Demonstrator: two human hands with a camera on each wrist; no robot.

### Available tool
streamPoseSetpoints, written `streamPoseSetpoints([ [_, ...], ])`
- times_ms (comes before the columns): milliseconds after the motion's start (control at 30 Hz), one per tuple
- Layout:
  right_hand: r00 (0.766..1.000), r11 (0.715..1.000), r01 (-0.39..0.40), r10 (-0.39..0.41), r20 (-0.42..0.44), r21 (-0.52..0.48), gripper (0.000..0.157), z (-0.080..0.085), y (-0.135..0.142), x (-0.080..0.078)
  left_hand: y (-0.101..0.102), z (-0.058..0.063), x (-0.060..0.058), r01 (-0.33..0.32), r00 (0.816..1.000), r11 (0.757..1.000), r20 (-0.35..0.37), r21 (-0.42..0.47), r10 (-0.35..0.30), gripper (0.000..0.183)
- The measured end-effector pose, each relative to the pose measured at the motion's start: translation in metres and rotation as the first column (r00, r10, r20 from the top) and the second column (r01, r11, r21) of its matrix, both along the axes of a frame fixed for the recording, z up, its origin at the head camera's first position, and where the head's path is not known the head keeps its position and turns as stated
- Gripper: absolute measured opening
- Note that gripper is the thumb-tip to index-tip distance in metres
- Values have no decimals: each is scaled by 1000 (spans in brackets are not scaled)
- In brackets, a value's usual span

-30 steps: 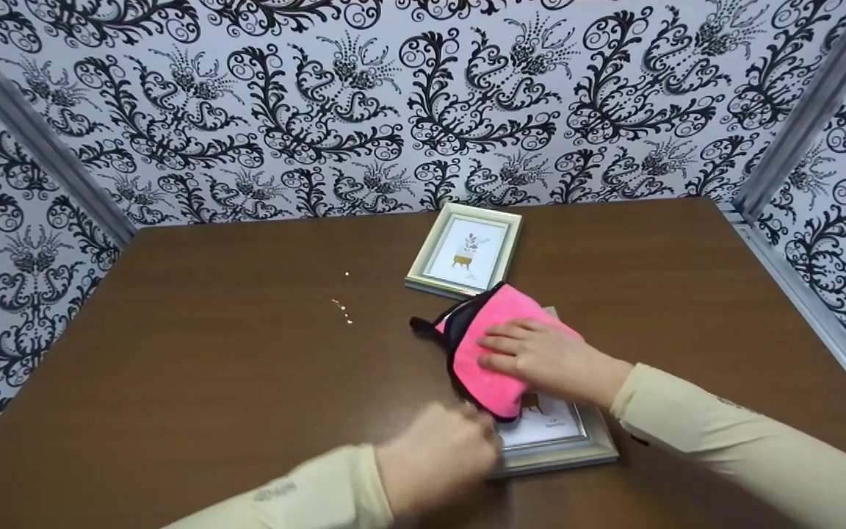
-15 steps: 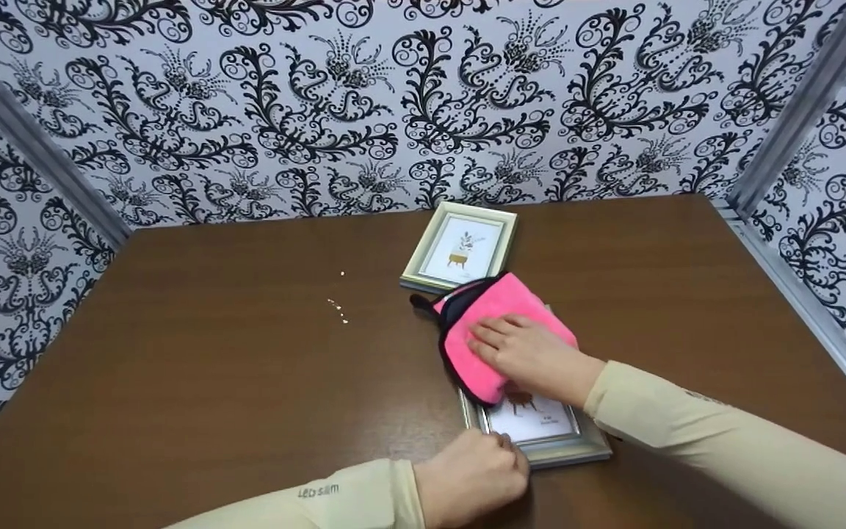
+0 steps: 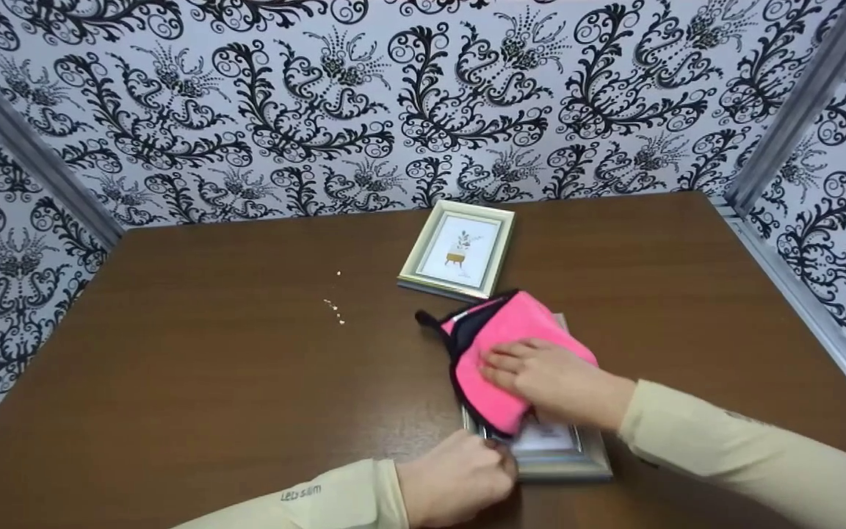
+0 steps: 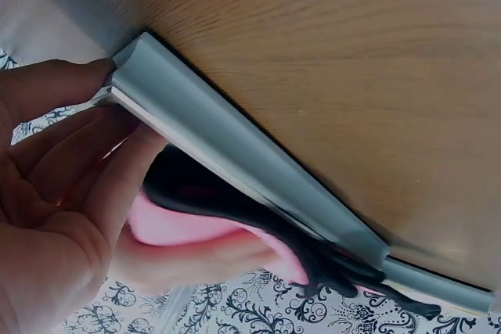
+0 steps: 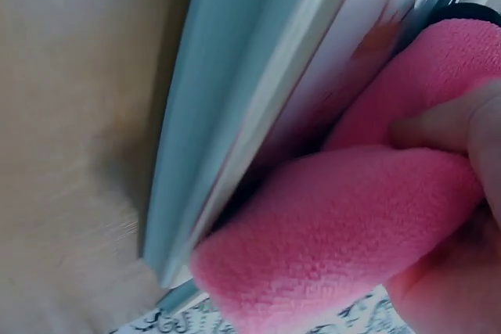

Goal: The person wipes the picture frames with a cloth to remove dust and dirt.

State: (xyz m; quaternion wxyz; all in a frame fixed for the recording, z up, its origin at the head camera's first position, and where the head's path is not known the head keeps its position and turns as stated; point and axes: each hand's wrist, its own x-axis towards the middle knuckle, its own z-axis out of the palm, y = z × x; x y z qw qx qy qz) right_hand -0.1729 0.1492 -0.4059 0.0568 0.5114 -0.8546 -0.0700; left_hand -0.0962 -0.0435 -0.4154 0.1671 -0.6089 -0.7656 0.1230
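Fingers of the left hand (image 3: 458, 476) are clamped on the near-left corner of the frame (image 3: 561, 466), set well short of the far edge of the desk (image 3: 210, 367). The cloth (image 3: 493, 378), gripped by the right hand (image 3: 549, 378), has just been drawn nearer; more of the picture (image 3: 546, 439) is covered, so its lower part seems reached by the rubbing.

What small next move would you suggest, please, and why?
I'd probably slide the pink cloth toward the bottom edge of the nearer frame: that edge lies outside the cloth, the right hand rests on the cloth, and the left hand pinches the frame's corner.
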Motion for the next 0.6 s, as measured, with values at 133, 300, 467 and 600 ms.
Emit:
streamPoseSetpoints([
  [133,1000,1000,16,-16,-8,-13,57,-2,2,2,0,-1,3,40,999,999,17,-8,-40,13],
  [300,993,993,115,-115,-22,-20,56,-6,-1,-12,0,-1,5,35,999,999,4,-30,-35,15],
  [467,989,988,149,-150,-4,-49,52,-5,-5,-17,0,0,4,41,998,999,46,-24,-40,14],
  [600,991,992,101,-94,95,-71,60,0,-9,-6,-1,0,2,50,997,999,66,7,-50,12],
])
